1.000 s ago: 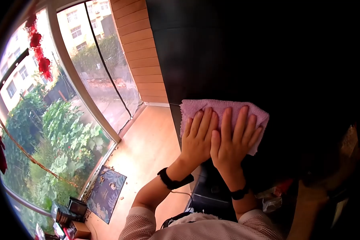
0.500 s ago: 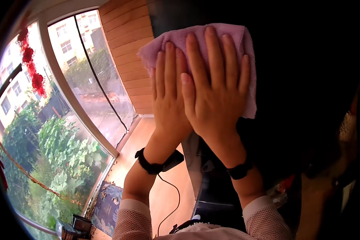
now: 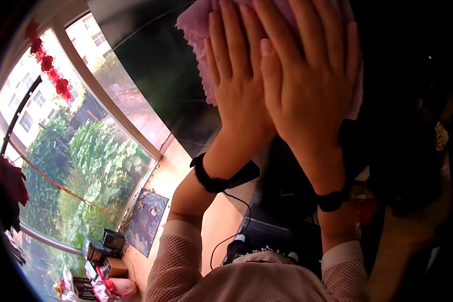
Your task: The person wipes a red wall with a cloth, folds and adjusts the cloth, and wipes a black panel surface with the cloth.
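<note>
A pink-purple cloth (image 3: pixel 194 27) lies under both of my hands at the top of the head view, against a dark, glossy panel (image 3: pixel 158 75). My left hand (image 3: pixel 244 98) rests flat on the cloth, its fingers stretched out side by side. Beside it, partly overlapping it, my right hand (image 3: pixel 312 93) is pressed flat with its fingers spread. The upper part of the cloth runs out of view. A black band with a small dark box (image 3: pixel 244 173) and a cable is on my left wrist. Another black band (image 3: pixel 331 201) circles my right wrist.
A large window (image 3: pixel 93 166) with plants outside is on the left, hung with a red garland (image 3: pixel 48 65). On the floor lie a patterned mat (image 3: pixel 145 219) and, at lower left, a cardboard box (image 3: pixel 117 268) among bags. The right side is very dark.
My hands and the cloth now appear higher and farther right in the view. The dark panel fills the area where wooden slats showed before. Both hands are still flat on the cloth.
</note>
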